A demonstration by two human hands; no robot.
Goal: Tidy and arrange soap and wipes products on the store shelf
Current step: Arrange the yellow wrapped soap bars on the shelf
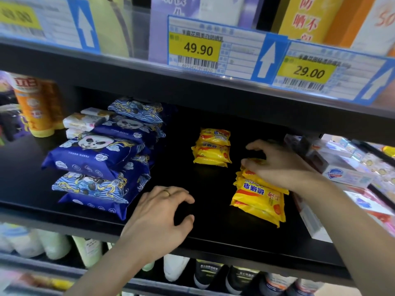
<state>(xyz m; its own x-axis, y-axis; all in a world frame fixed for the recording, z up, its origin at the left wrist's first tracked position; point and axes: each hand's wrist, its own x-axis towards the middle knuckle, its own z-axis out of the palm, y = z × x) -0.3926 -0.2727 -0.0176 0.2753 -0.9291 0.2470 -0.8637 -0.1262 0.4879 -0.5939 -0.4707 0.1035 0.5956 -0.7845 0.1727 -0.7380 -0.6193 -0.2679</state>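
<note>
Right hand (277, 165) is gripping the front stack of glossy yellow soap packets (259, 197), seemingly to square it; left hand (162, 212) is resting loosely curled, holding nothing, on the black shelf (213, 229).

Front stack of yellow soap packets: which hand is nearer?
Right. The right hand rests on the front stack of yellow soap packets; the left hand lies apart, left of it.

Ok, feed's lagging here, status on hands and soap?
Left hand empty on shelf. Right hand gripping front yellow soap stack. Nothing blocking.
</note>
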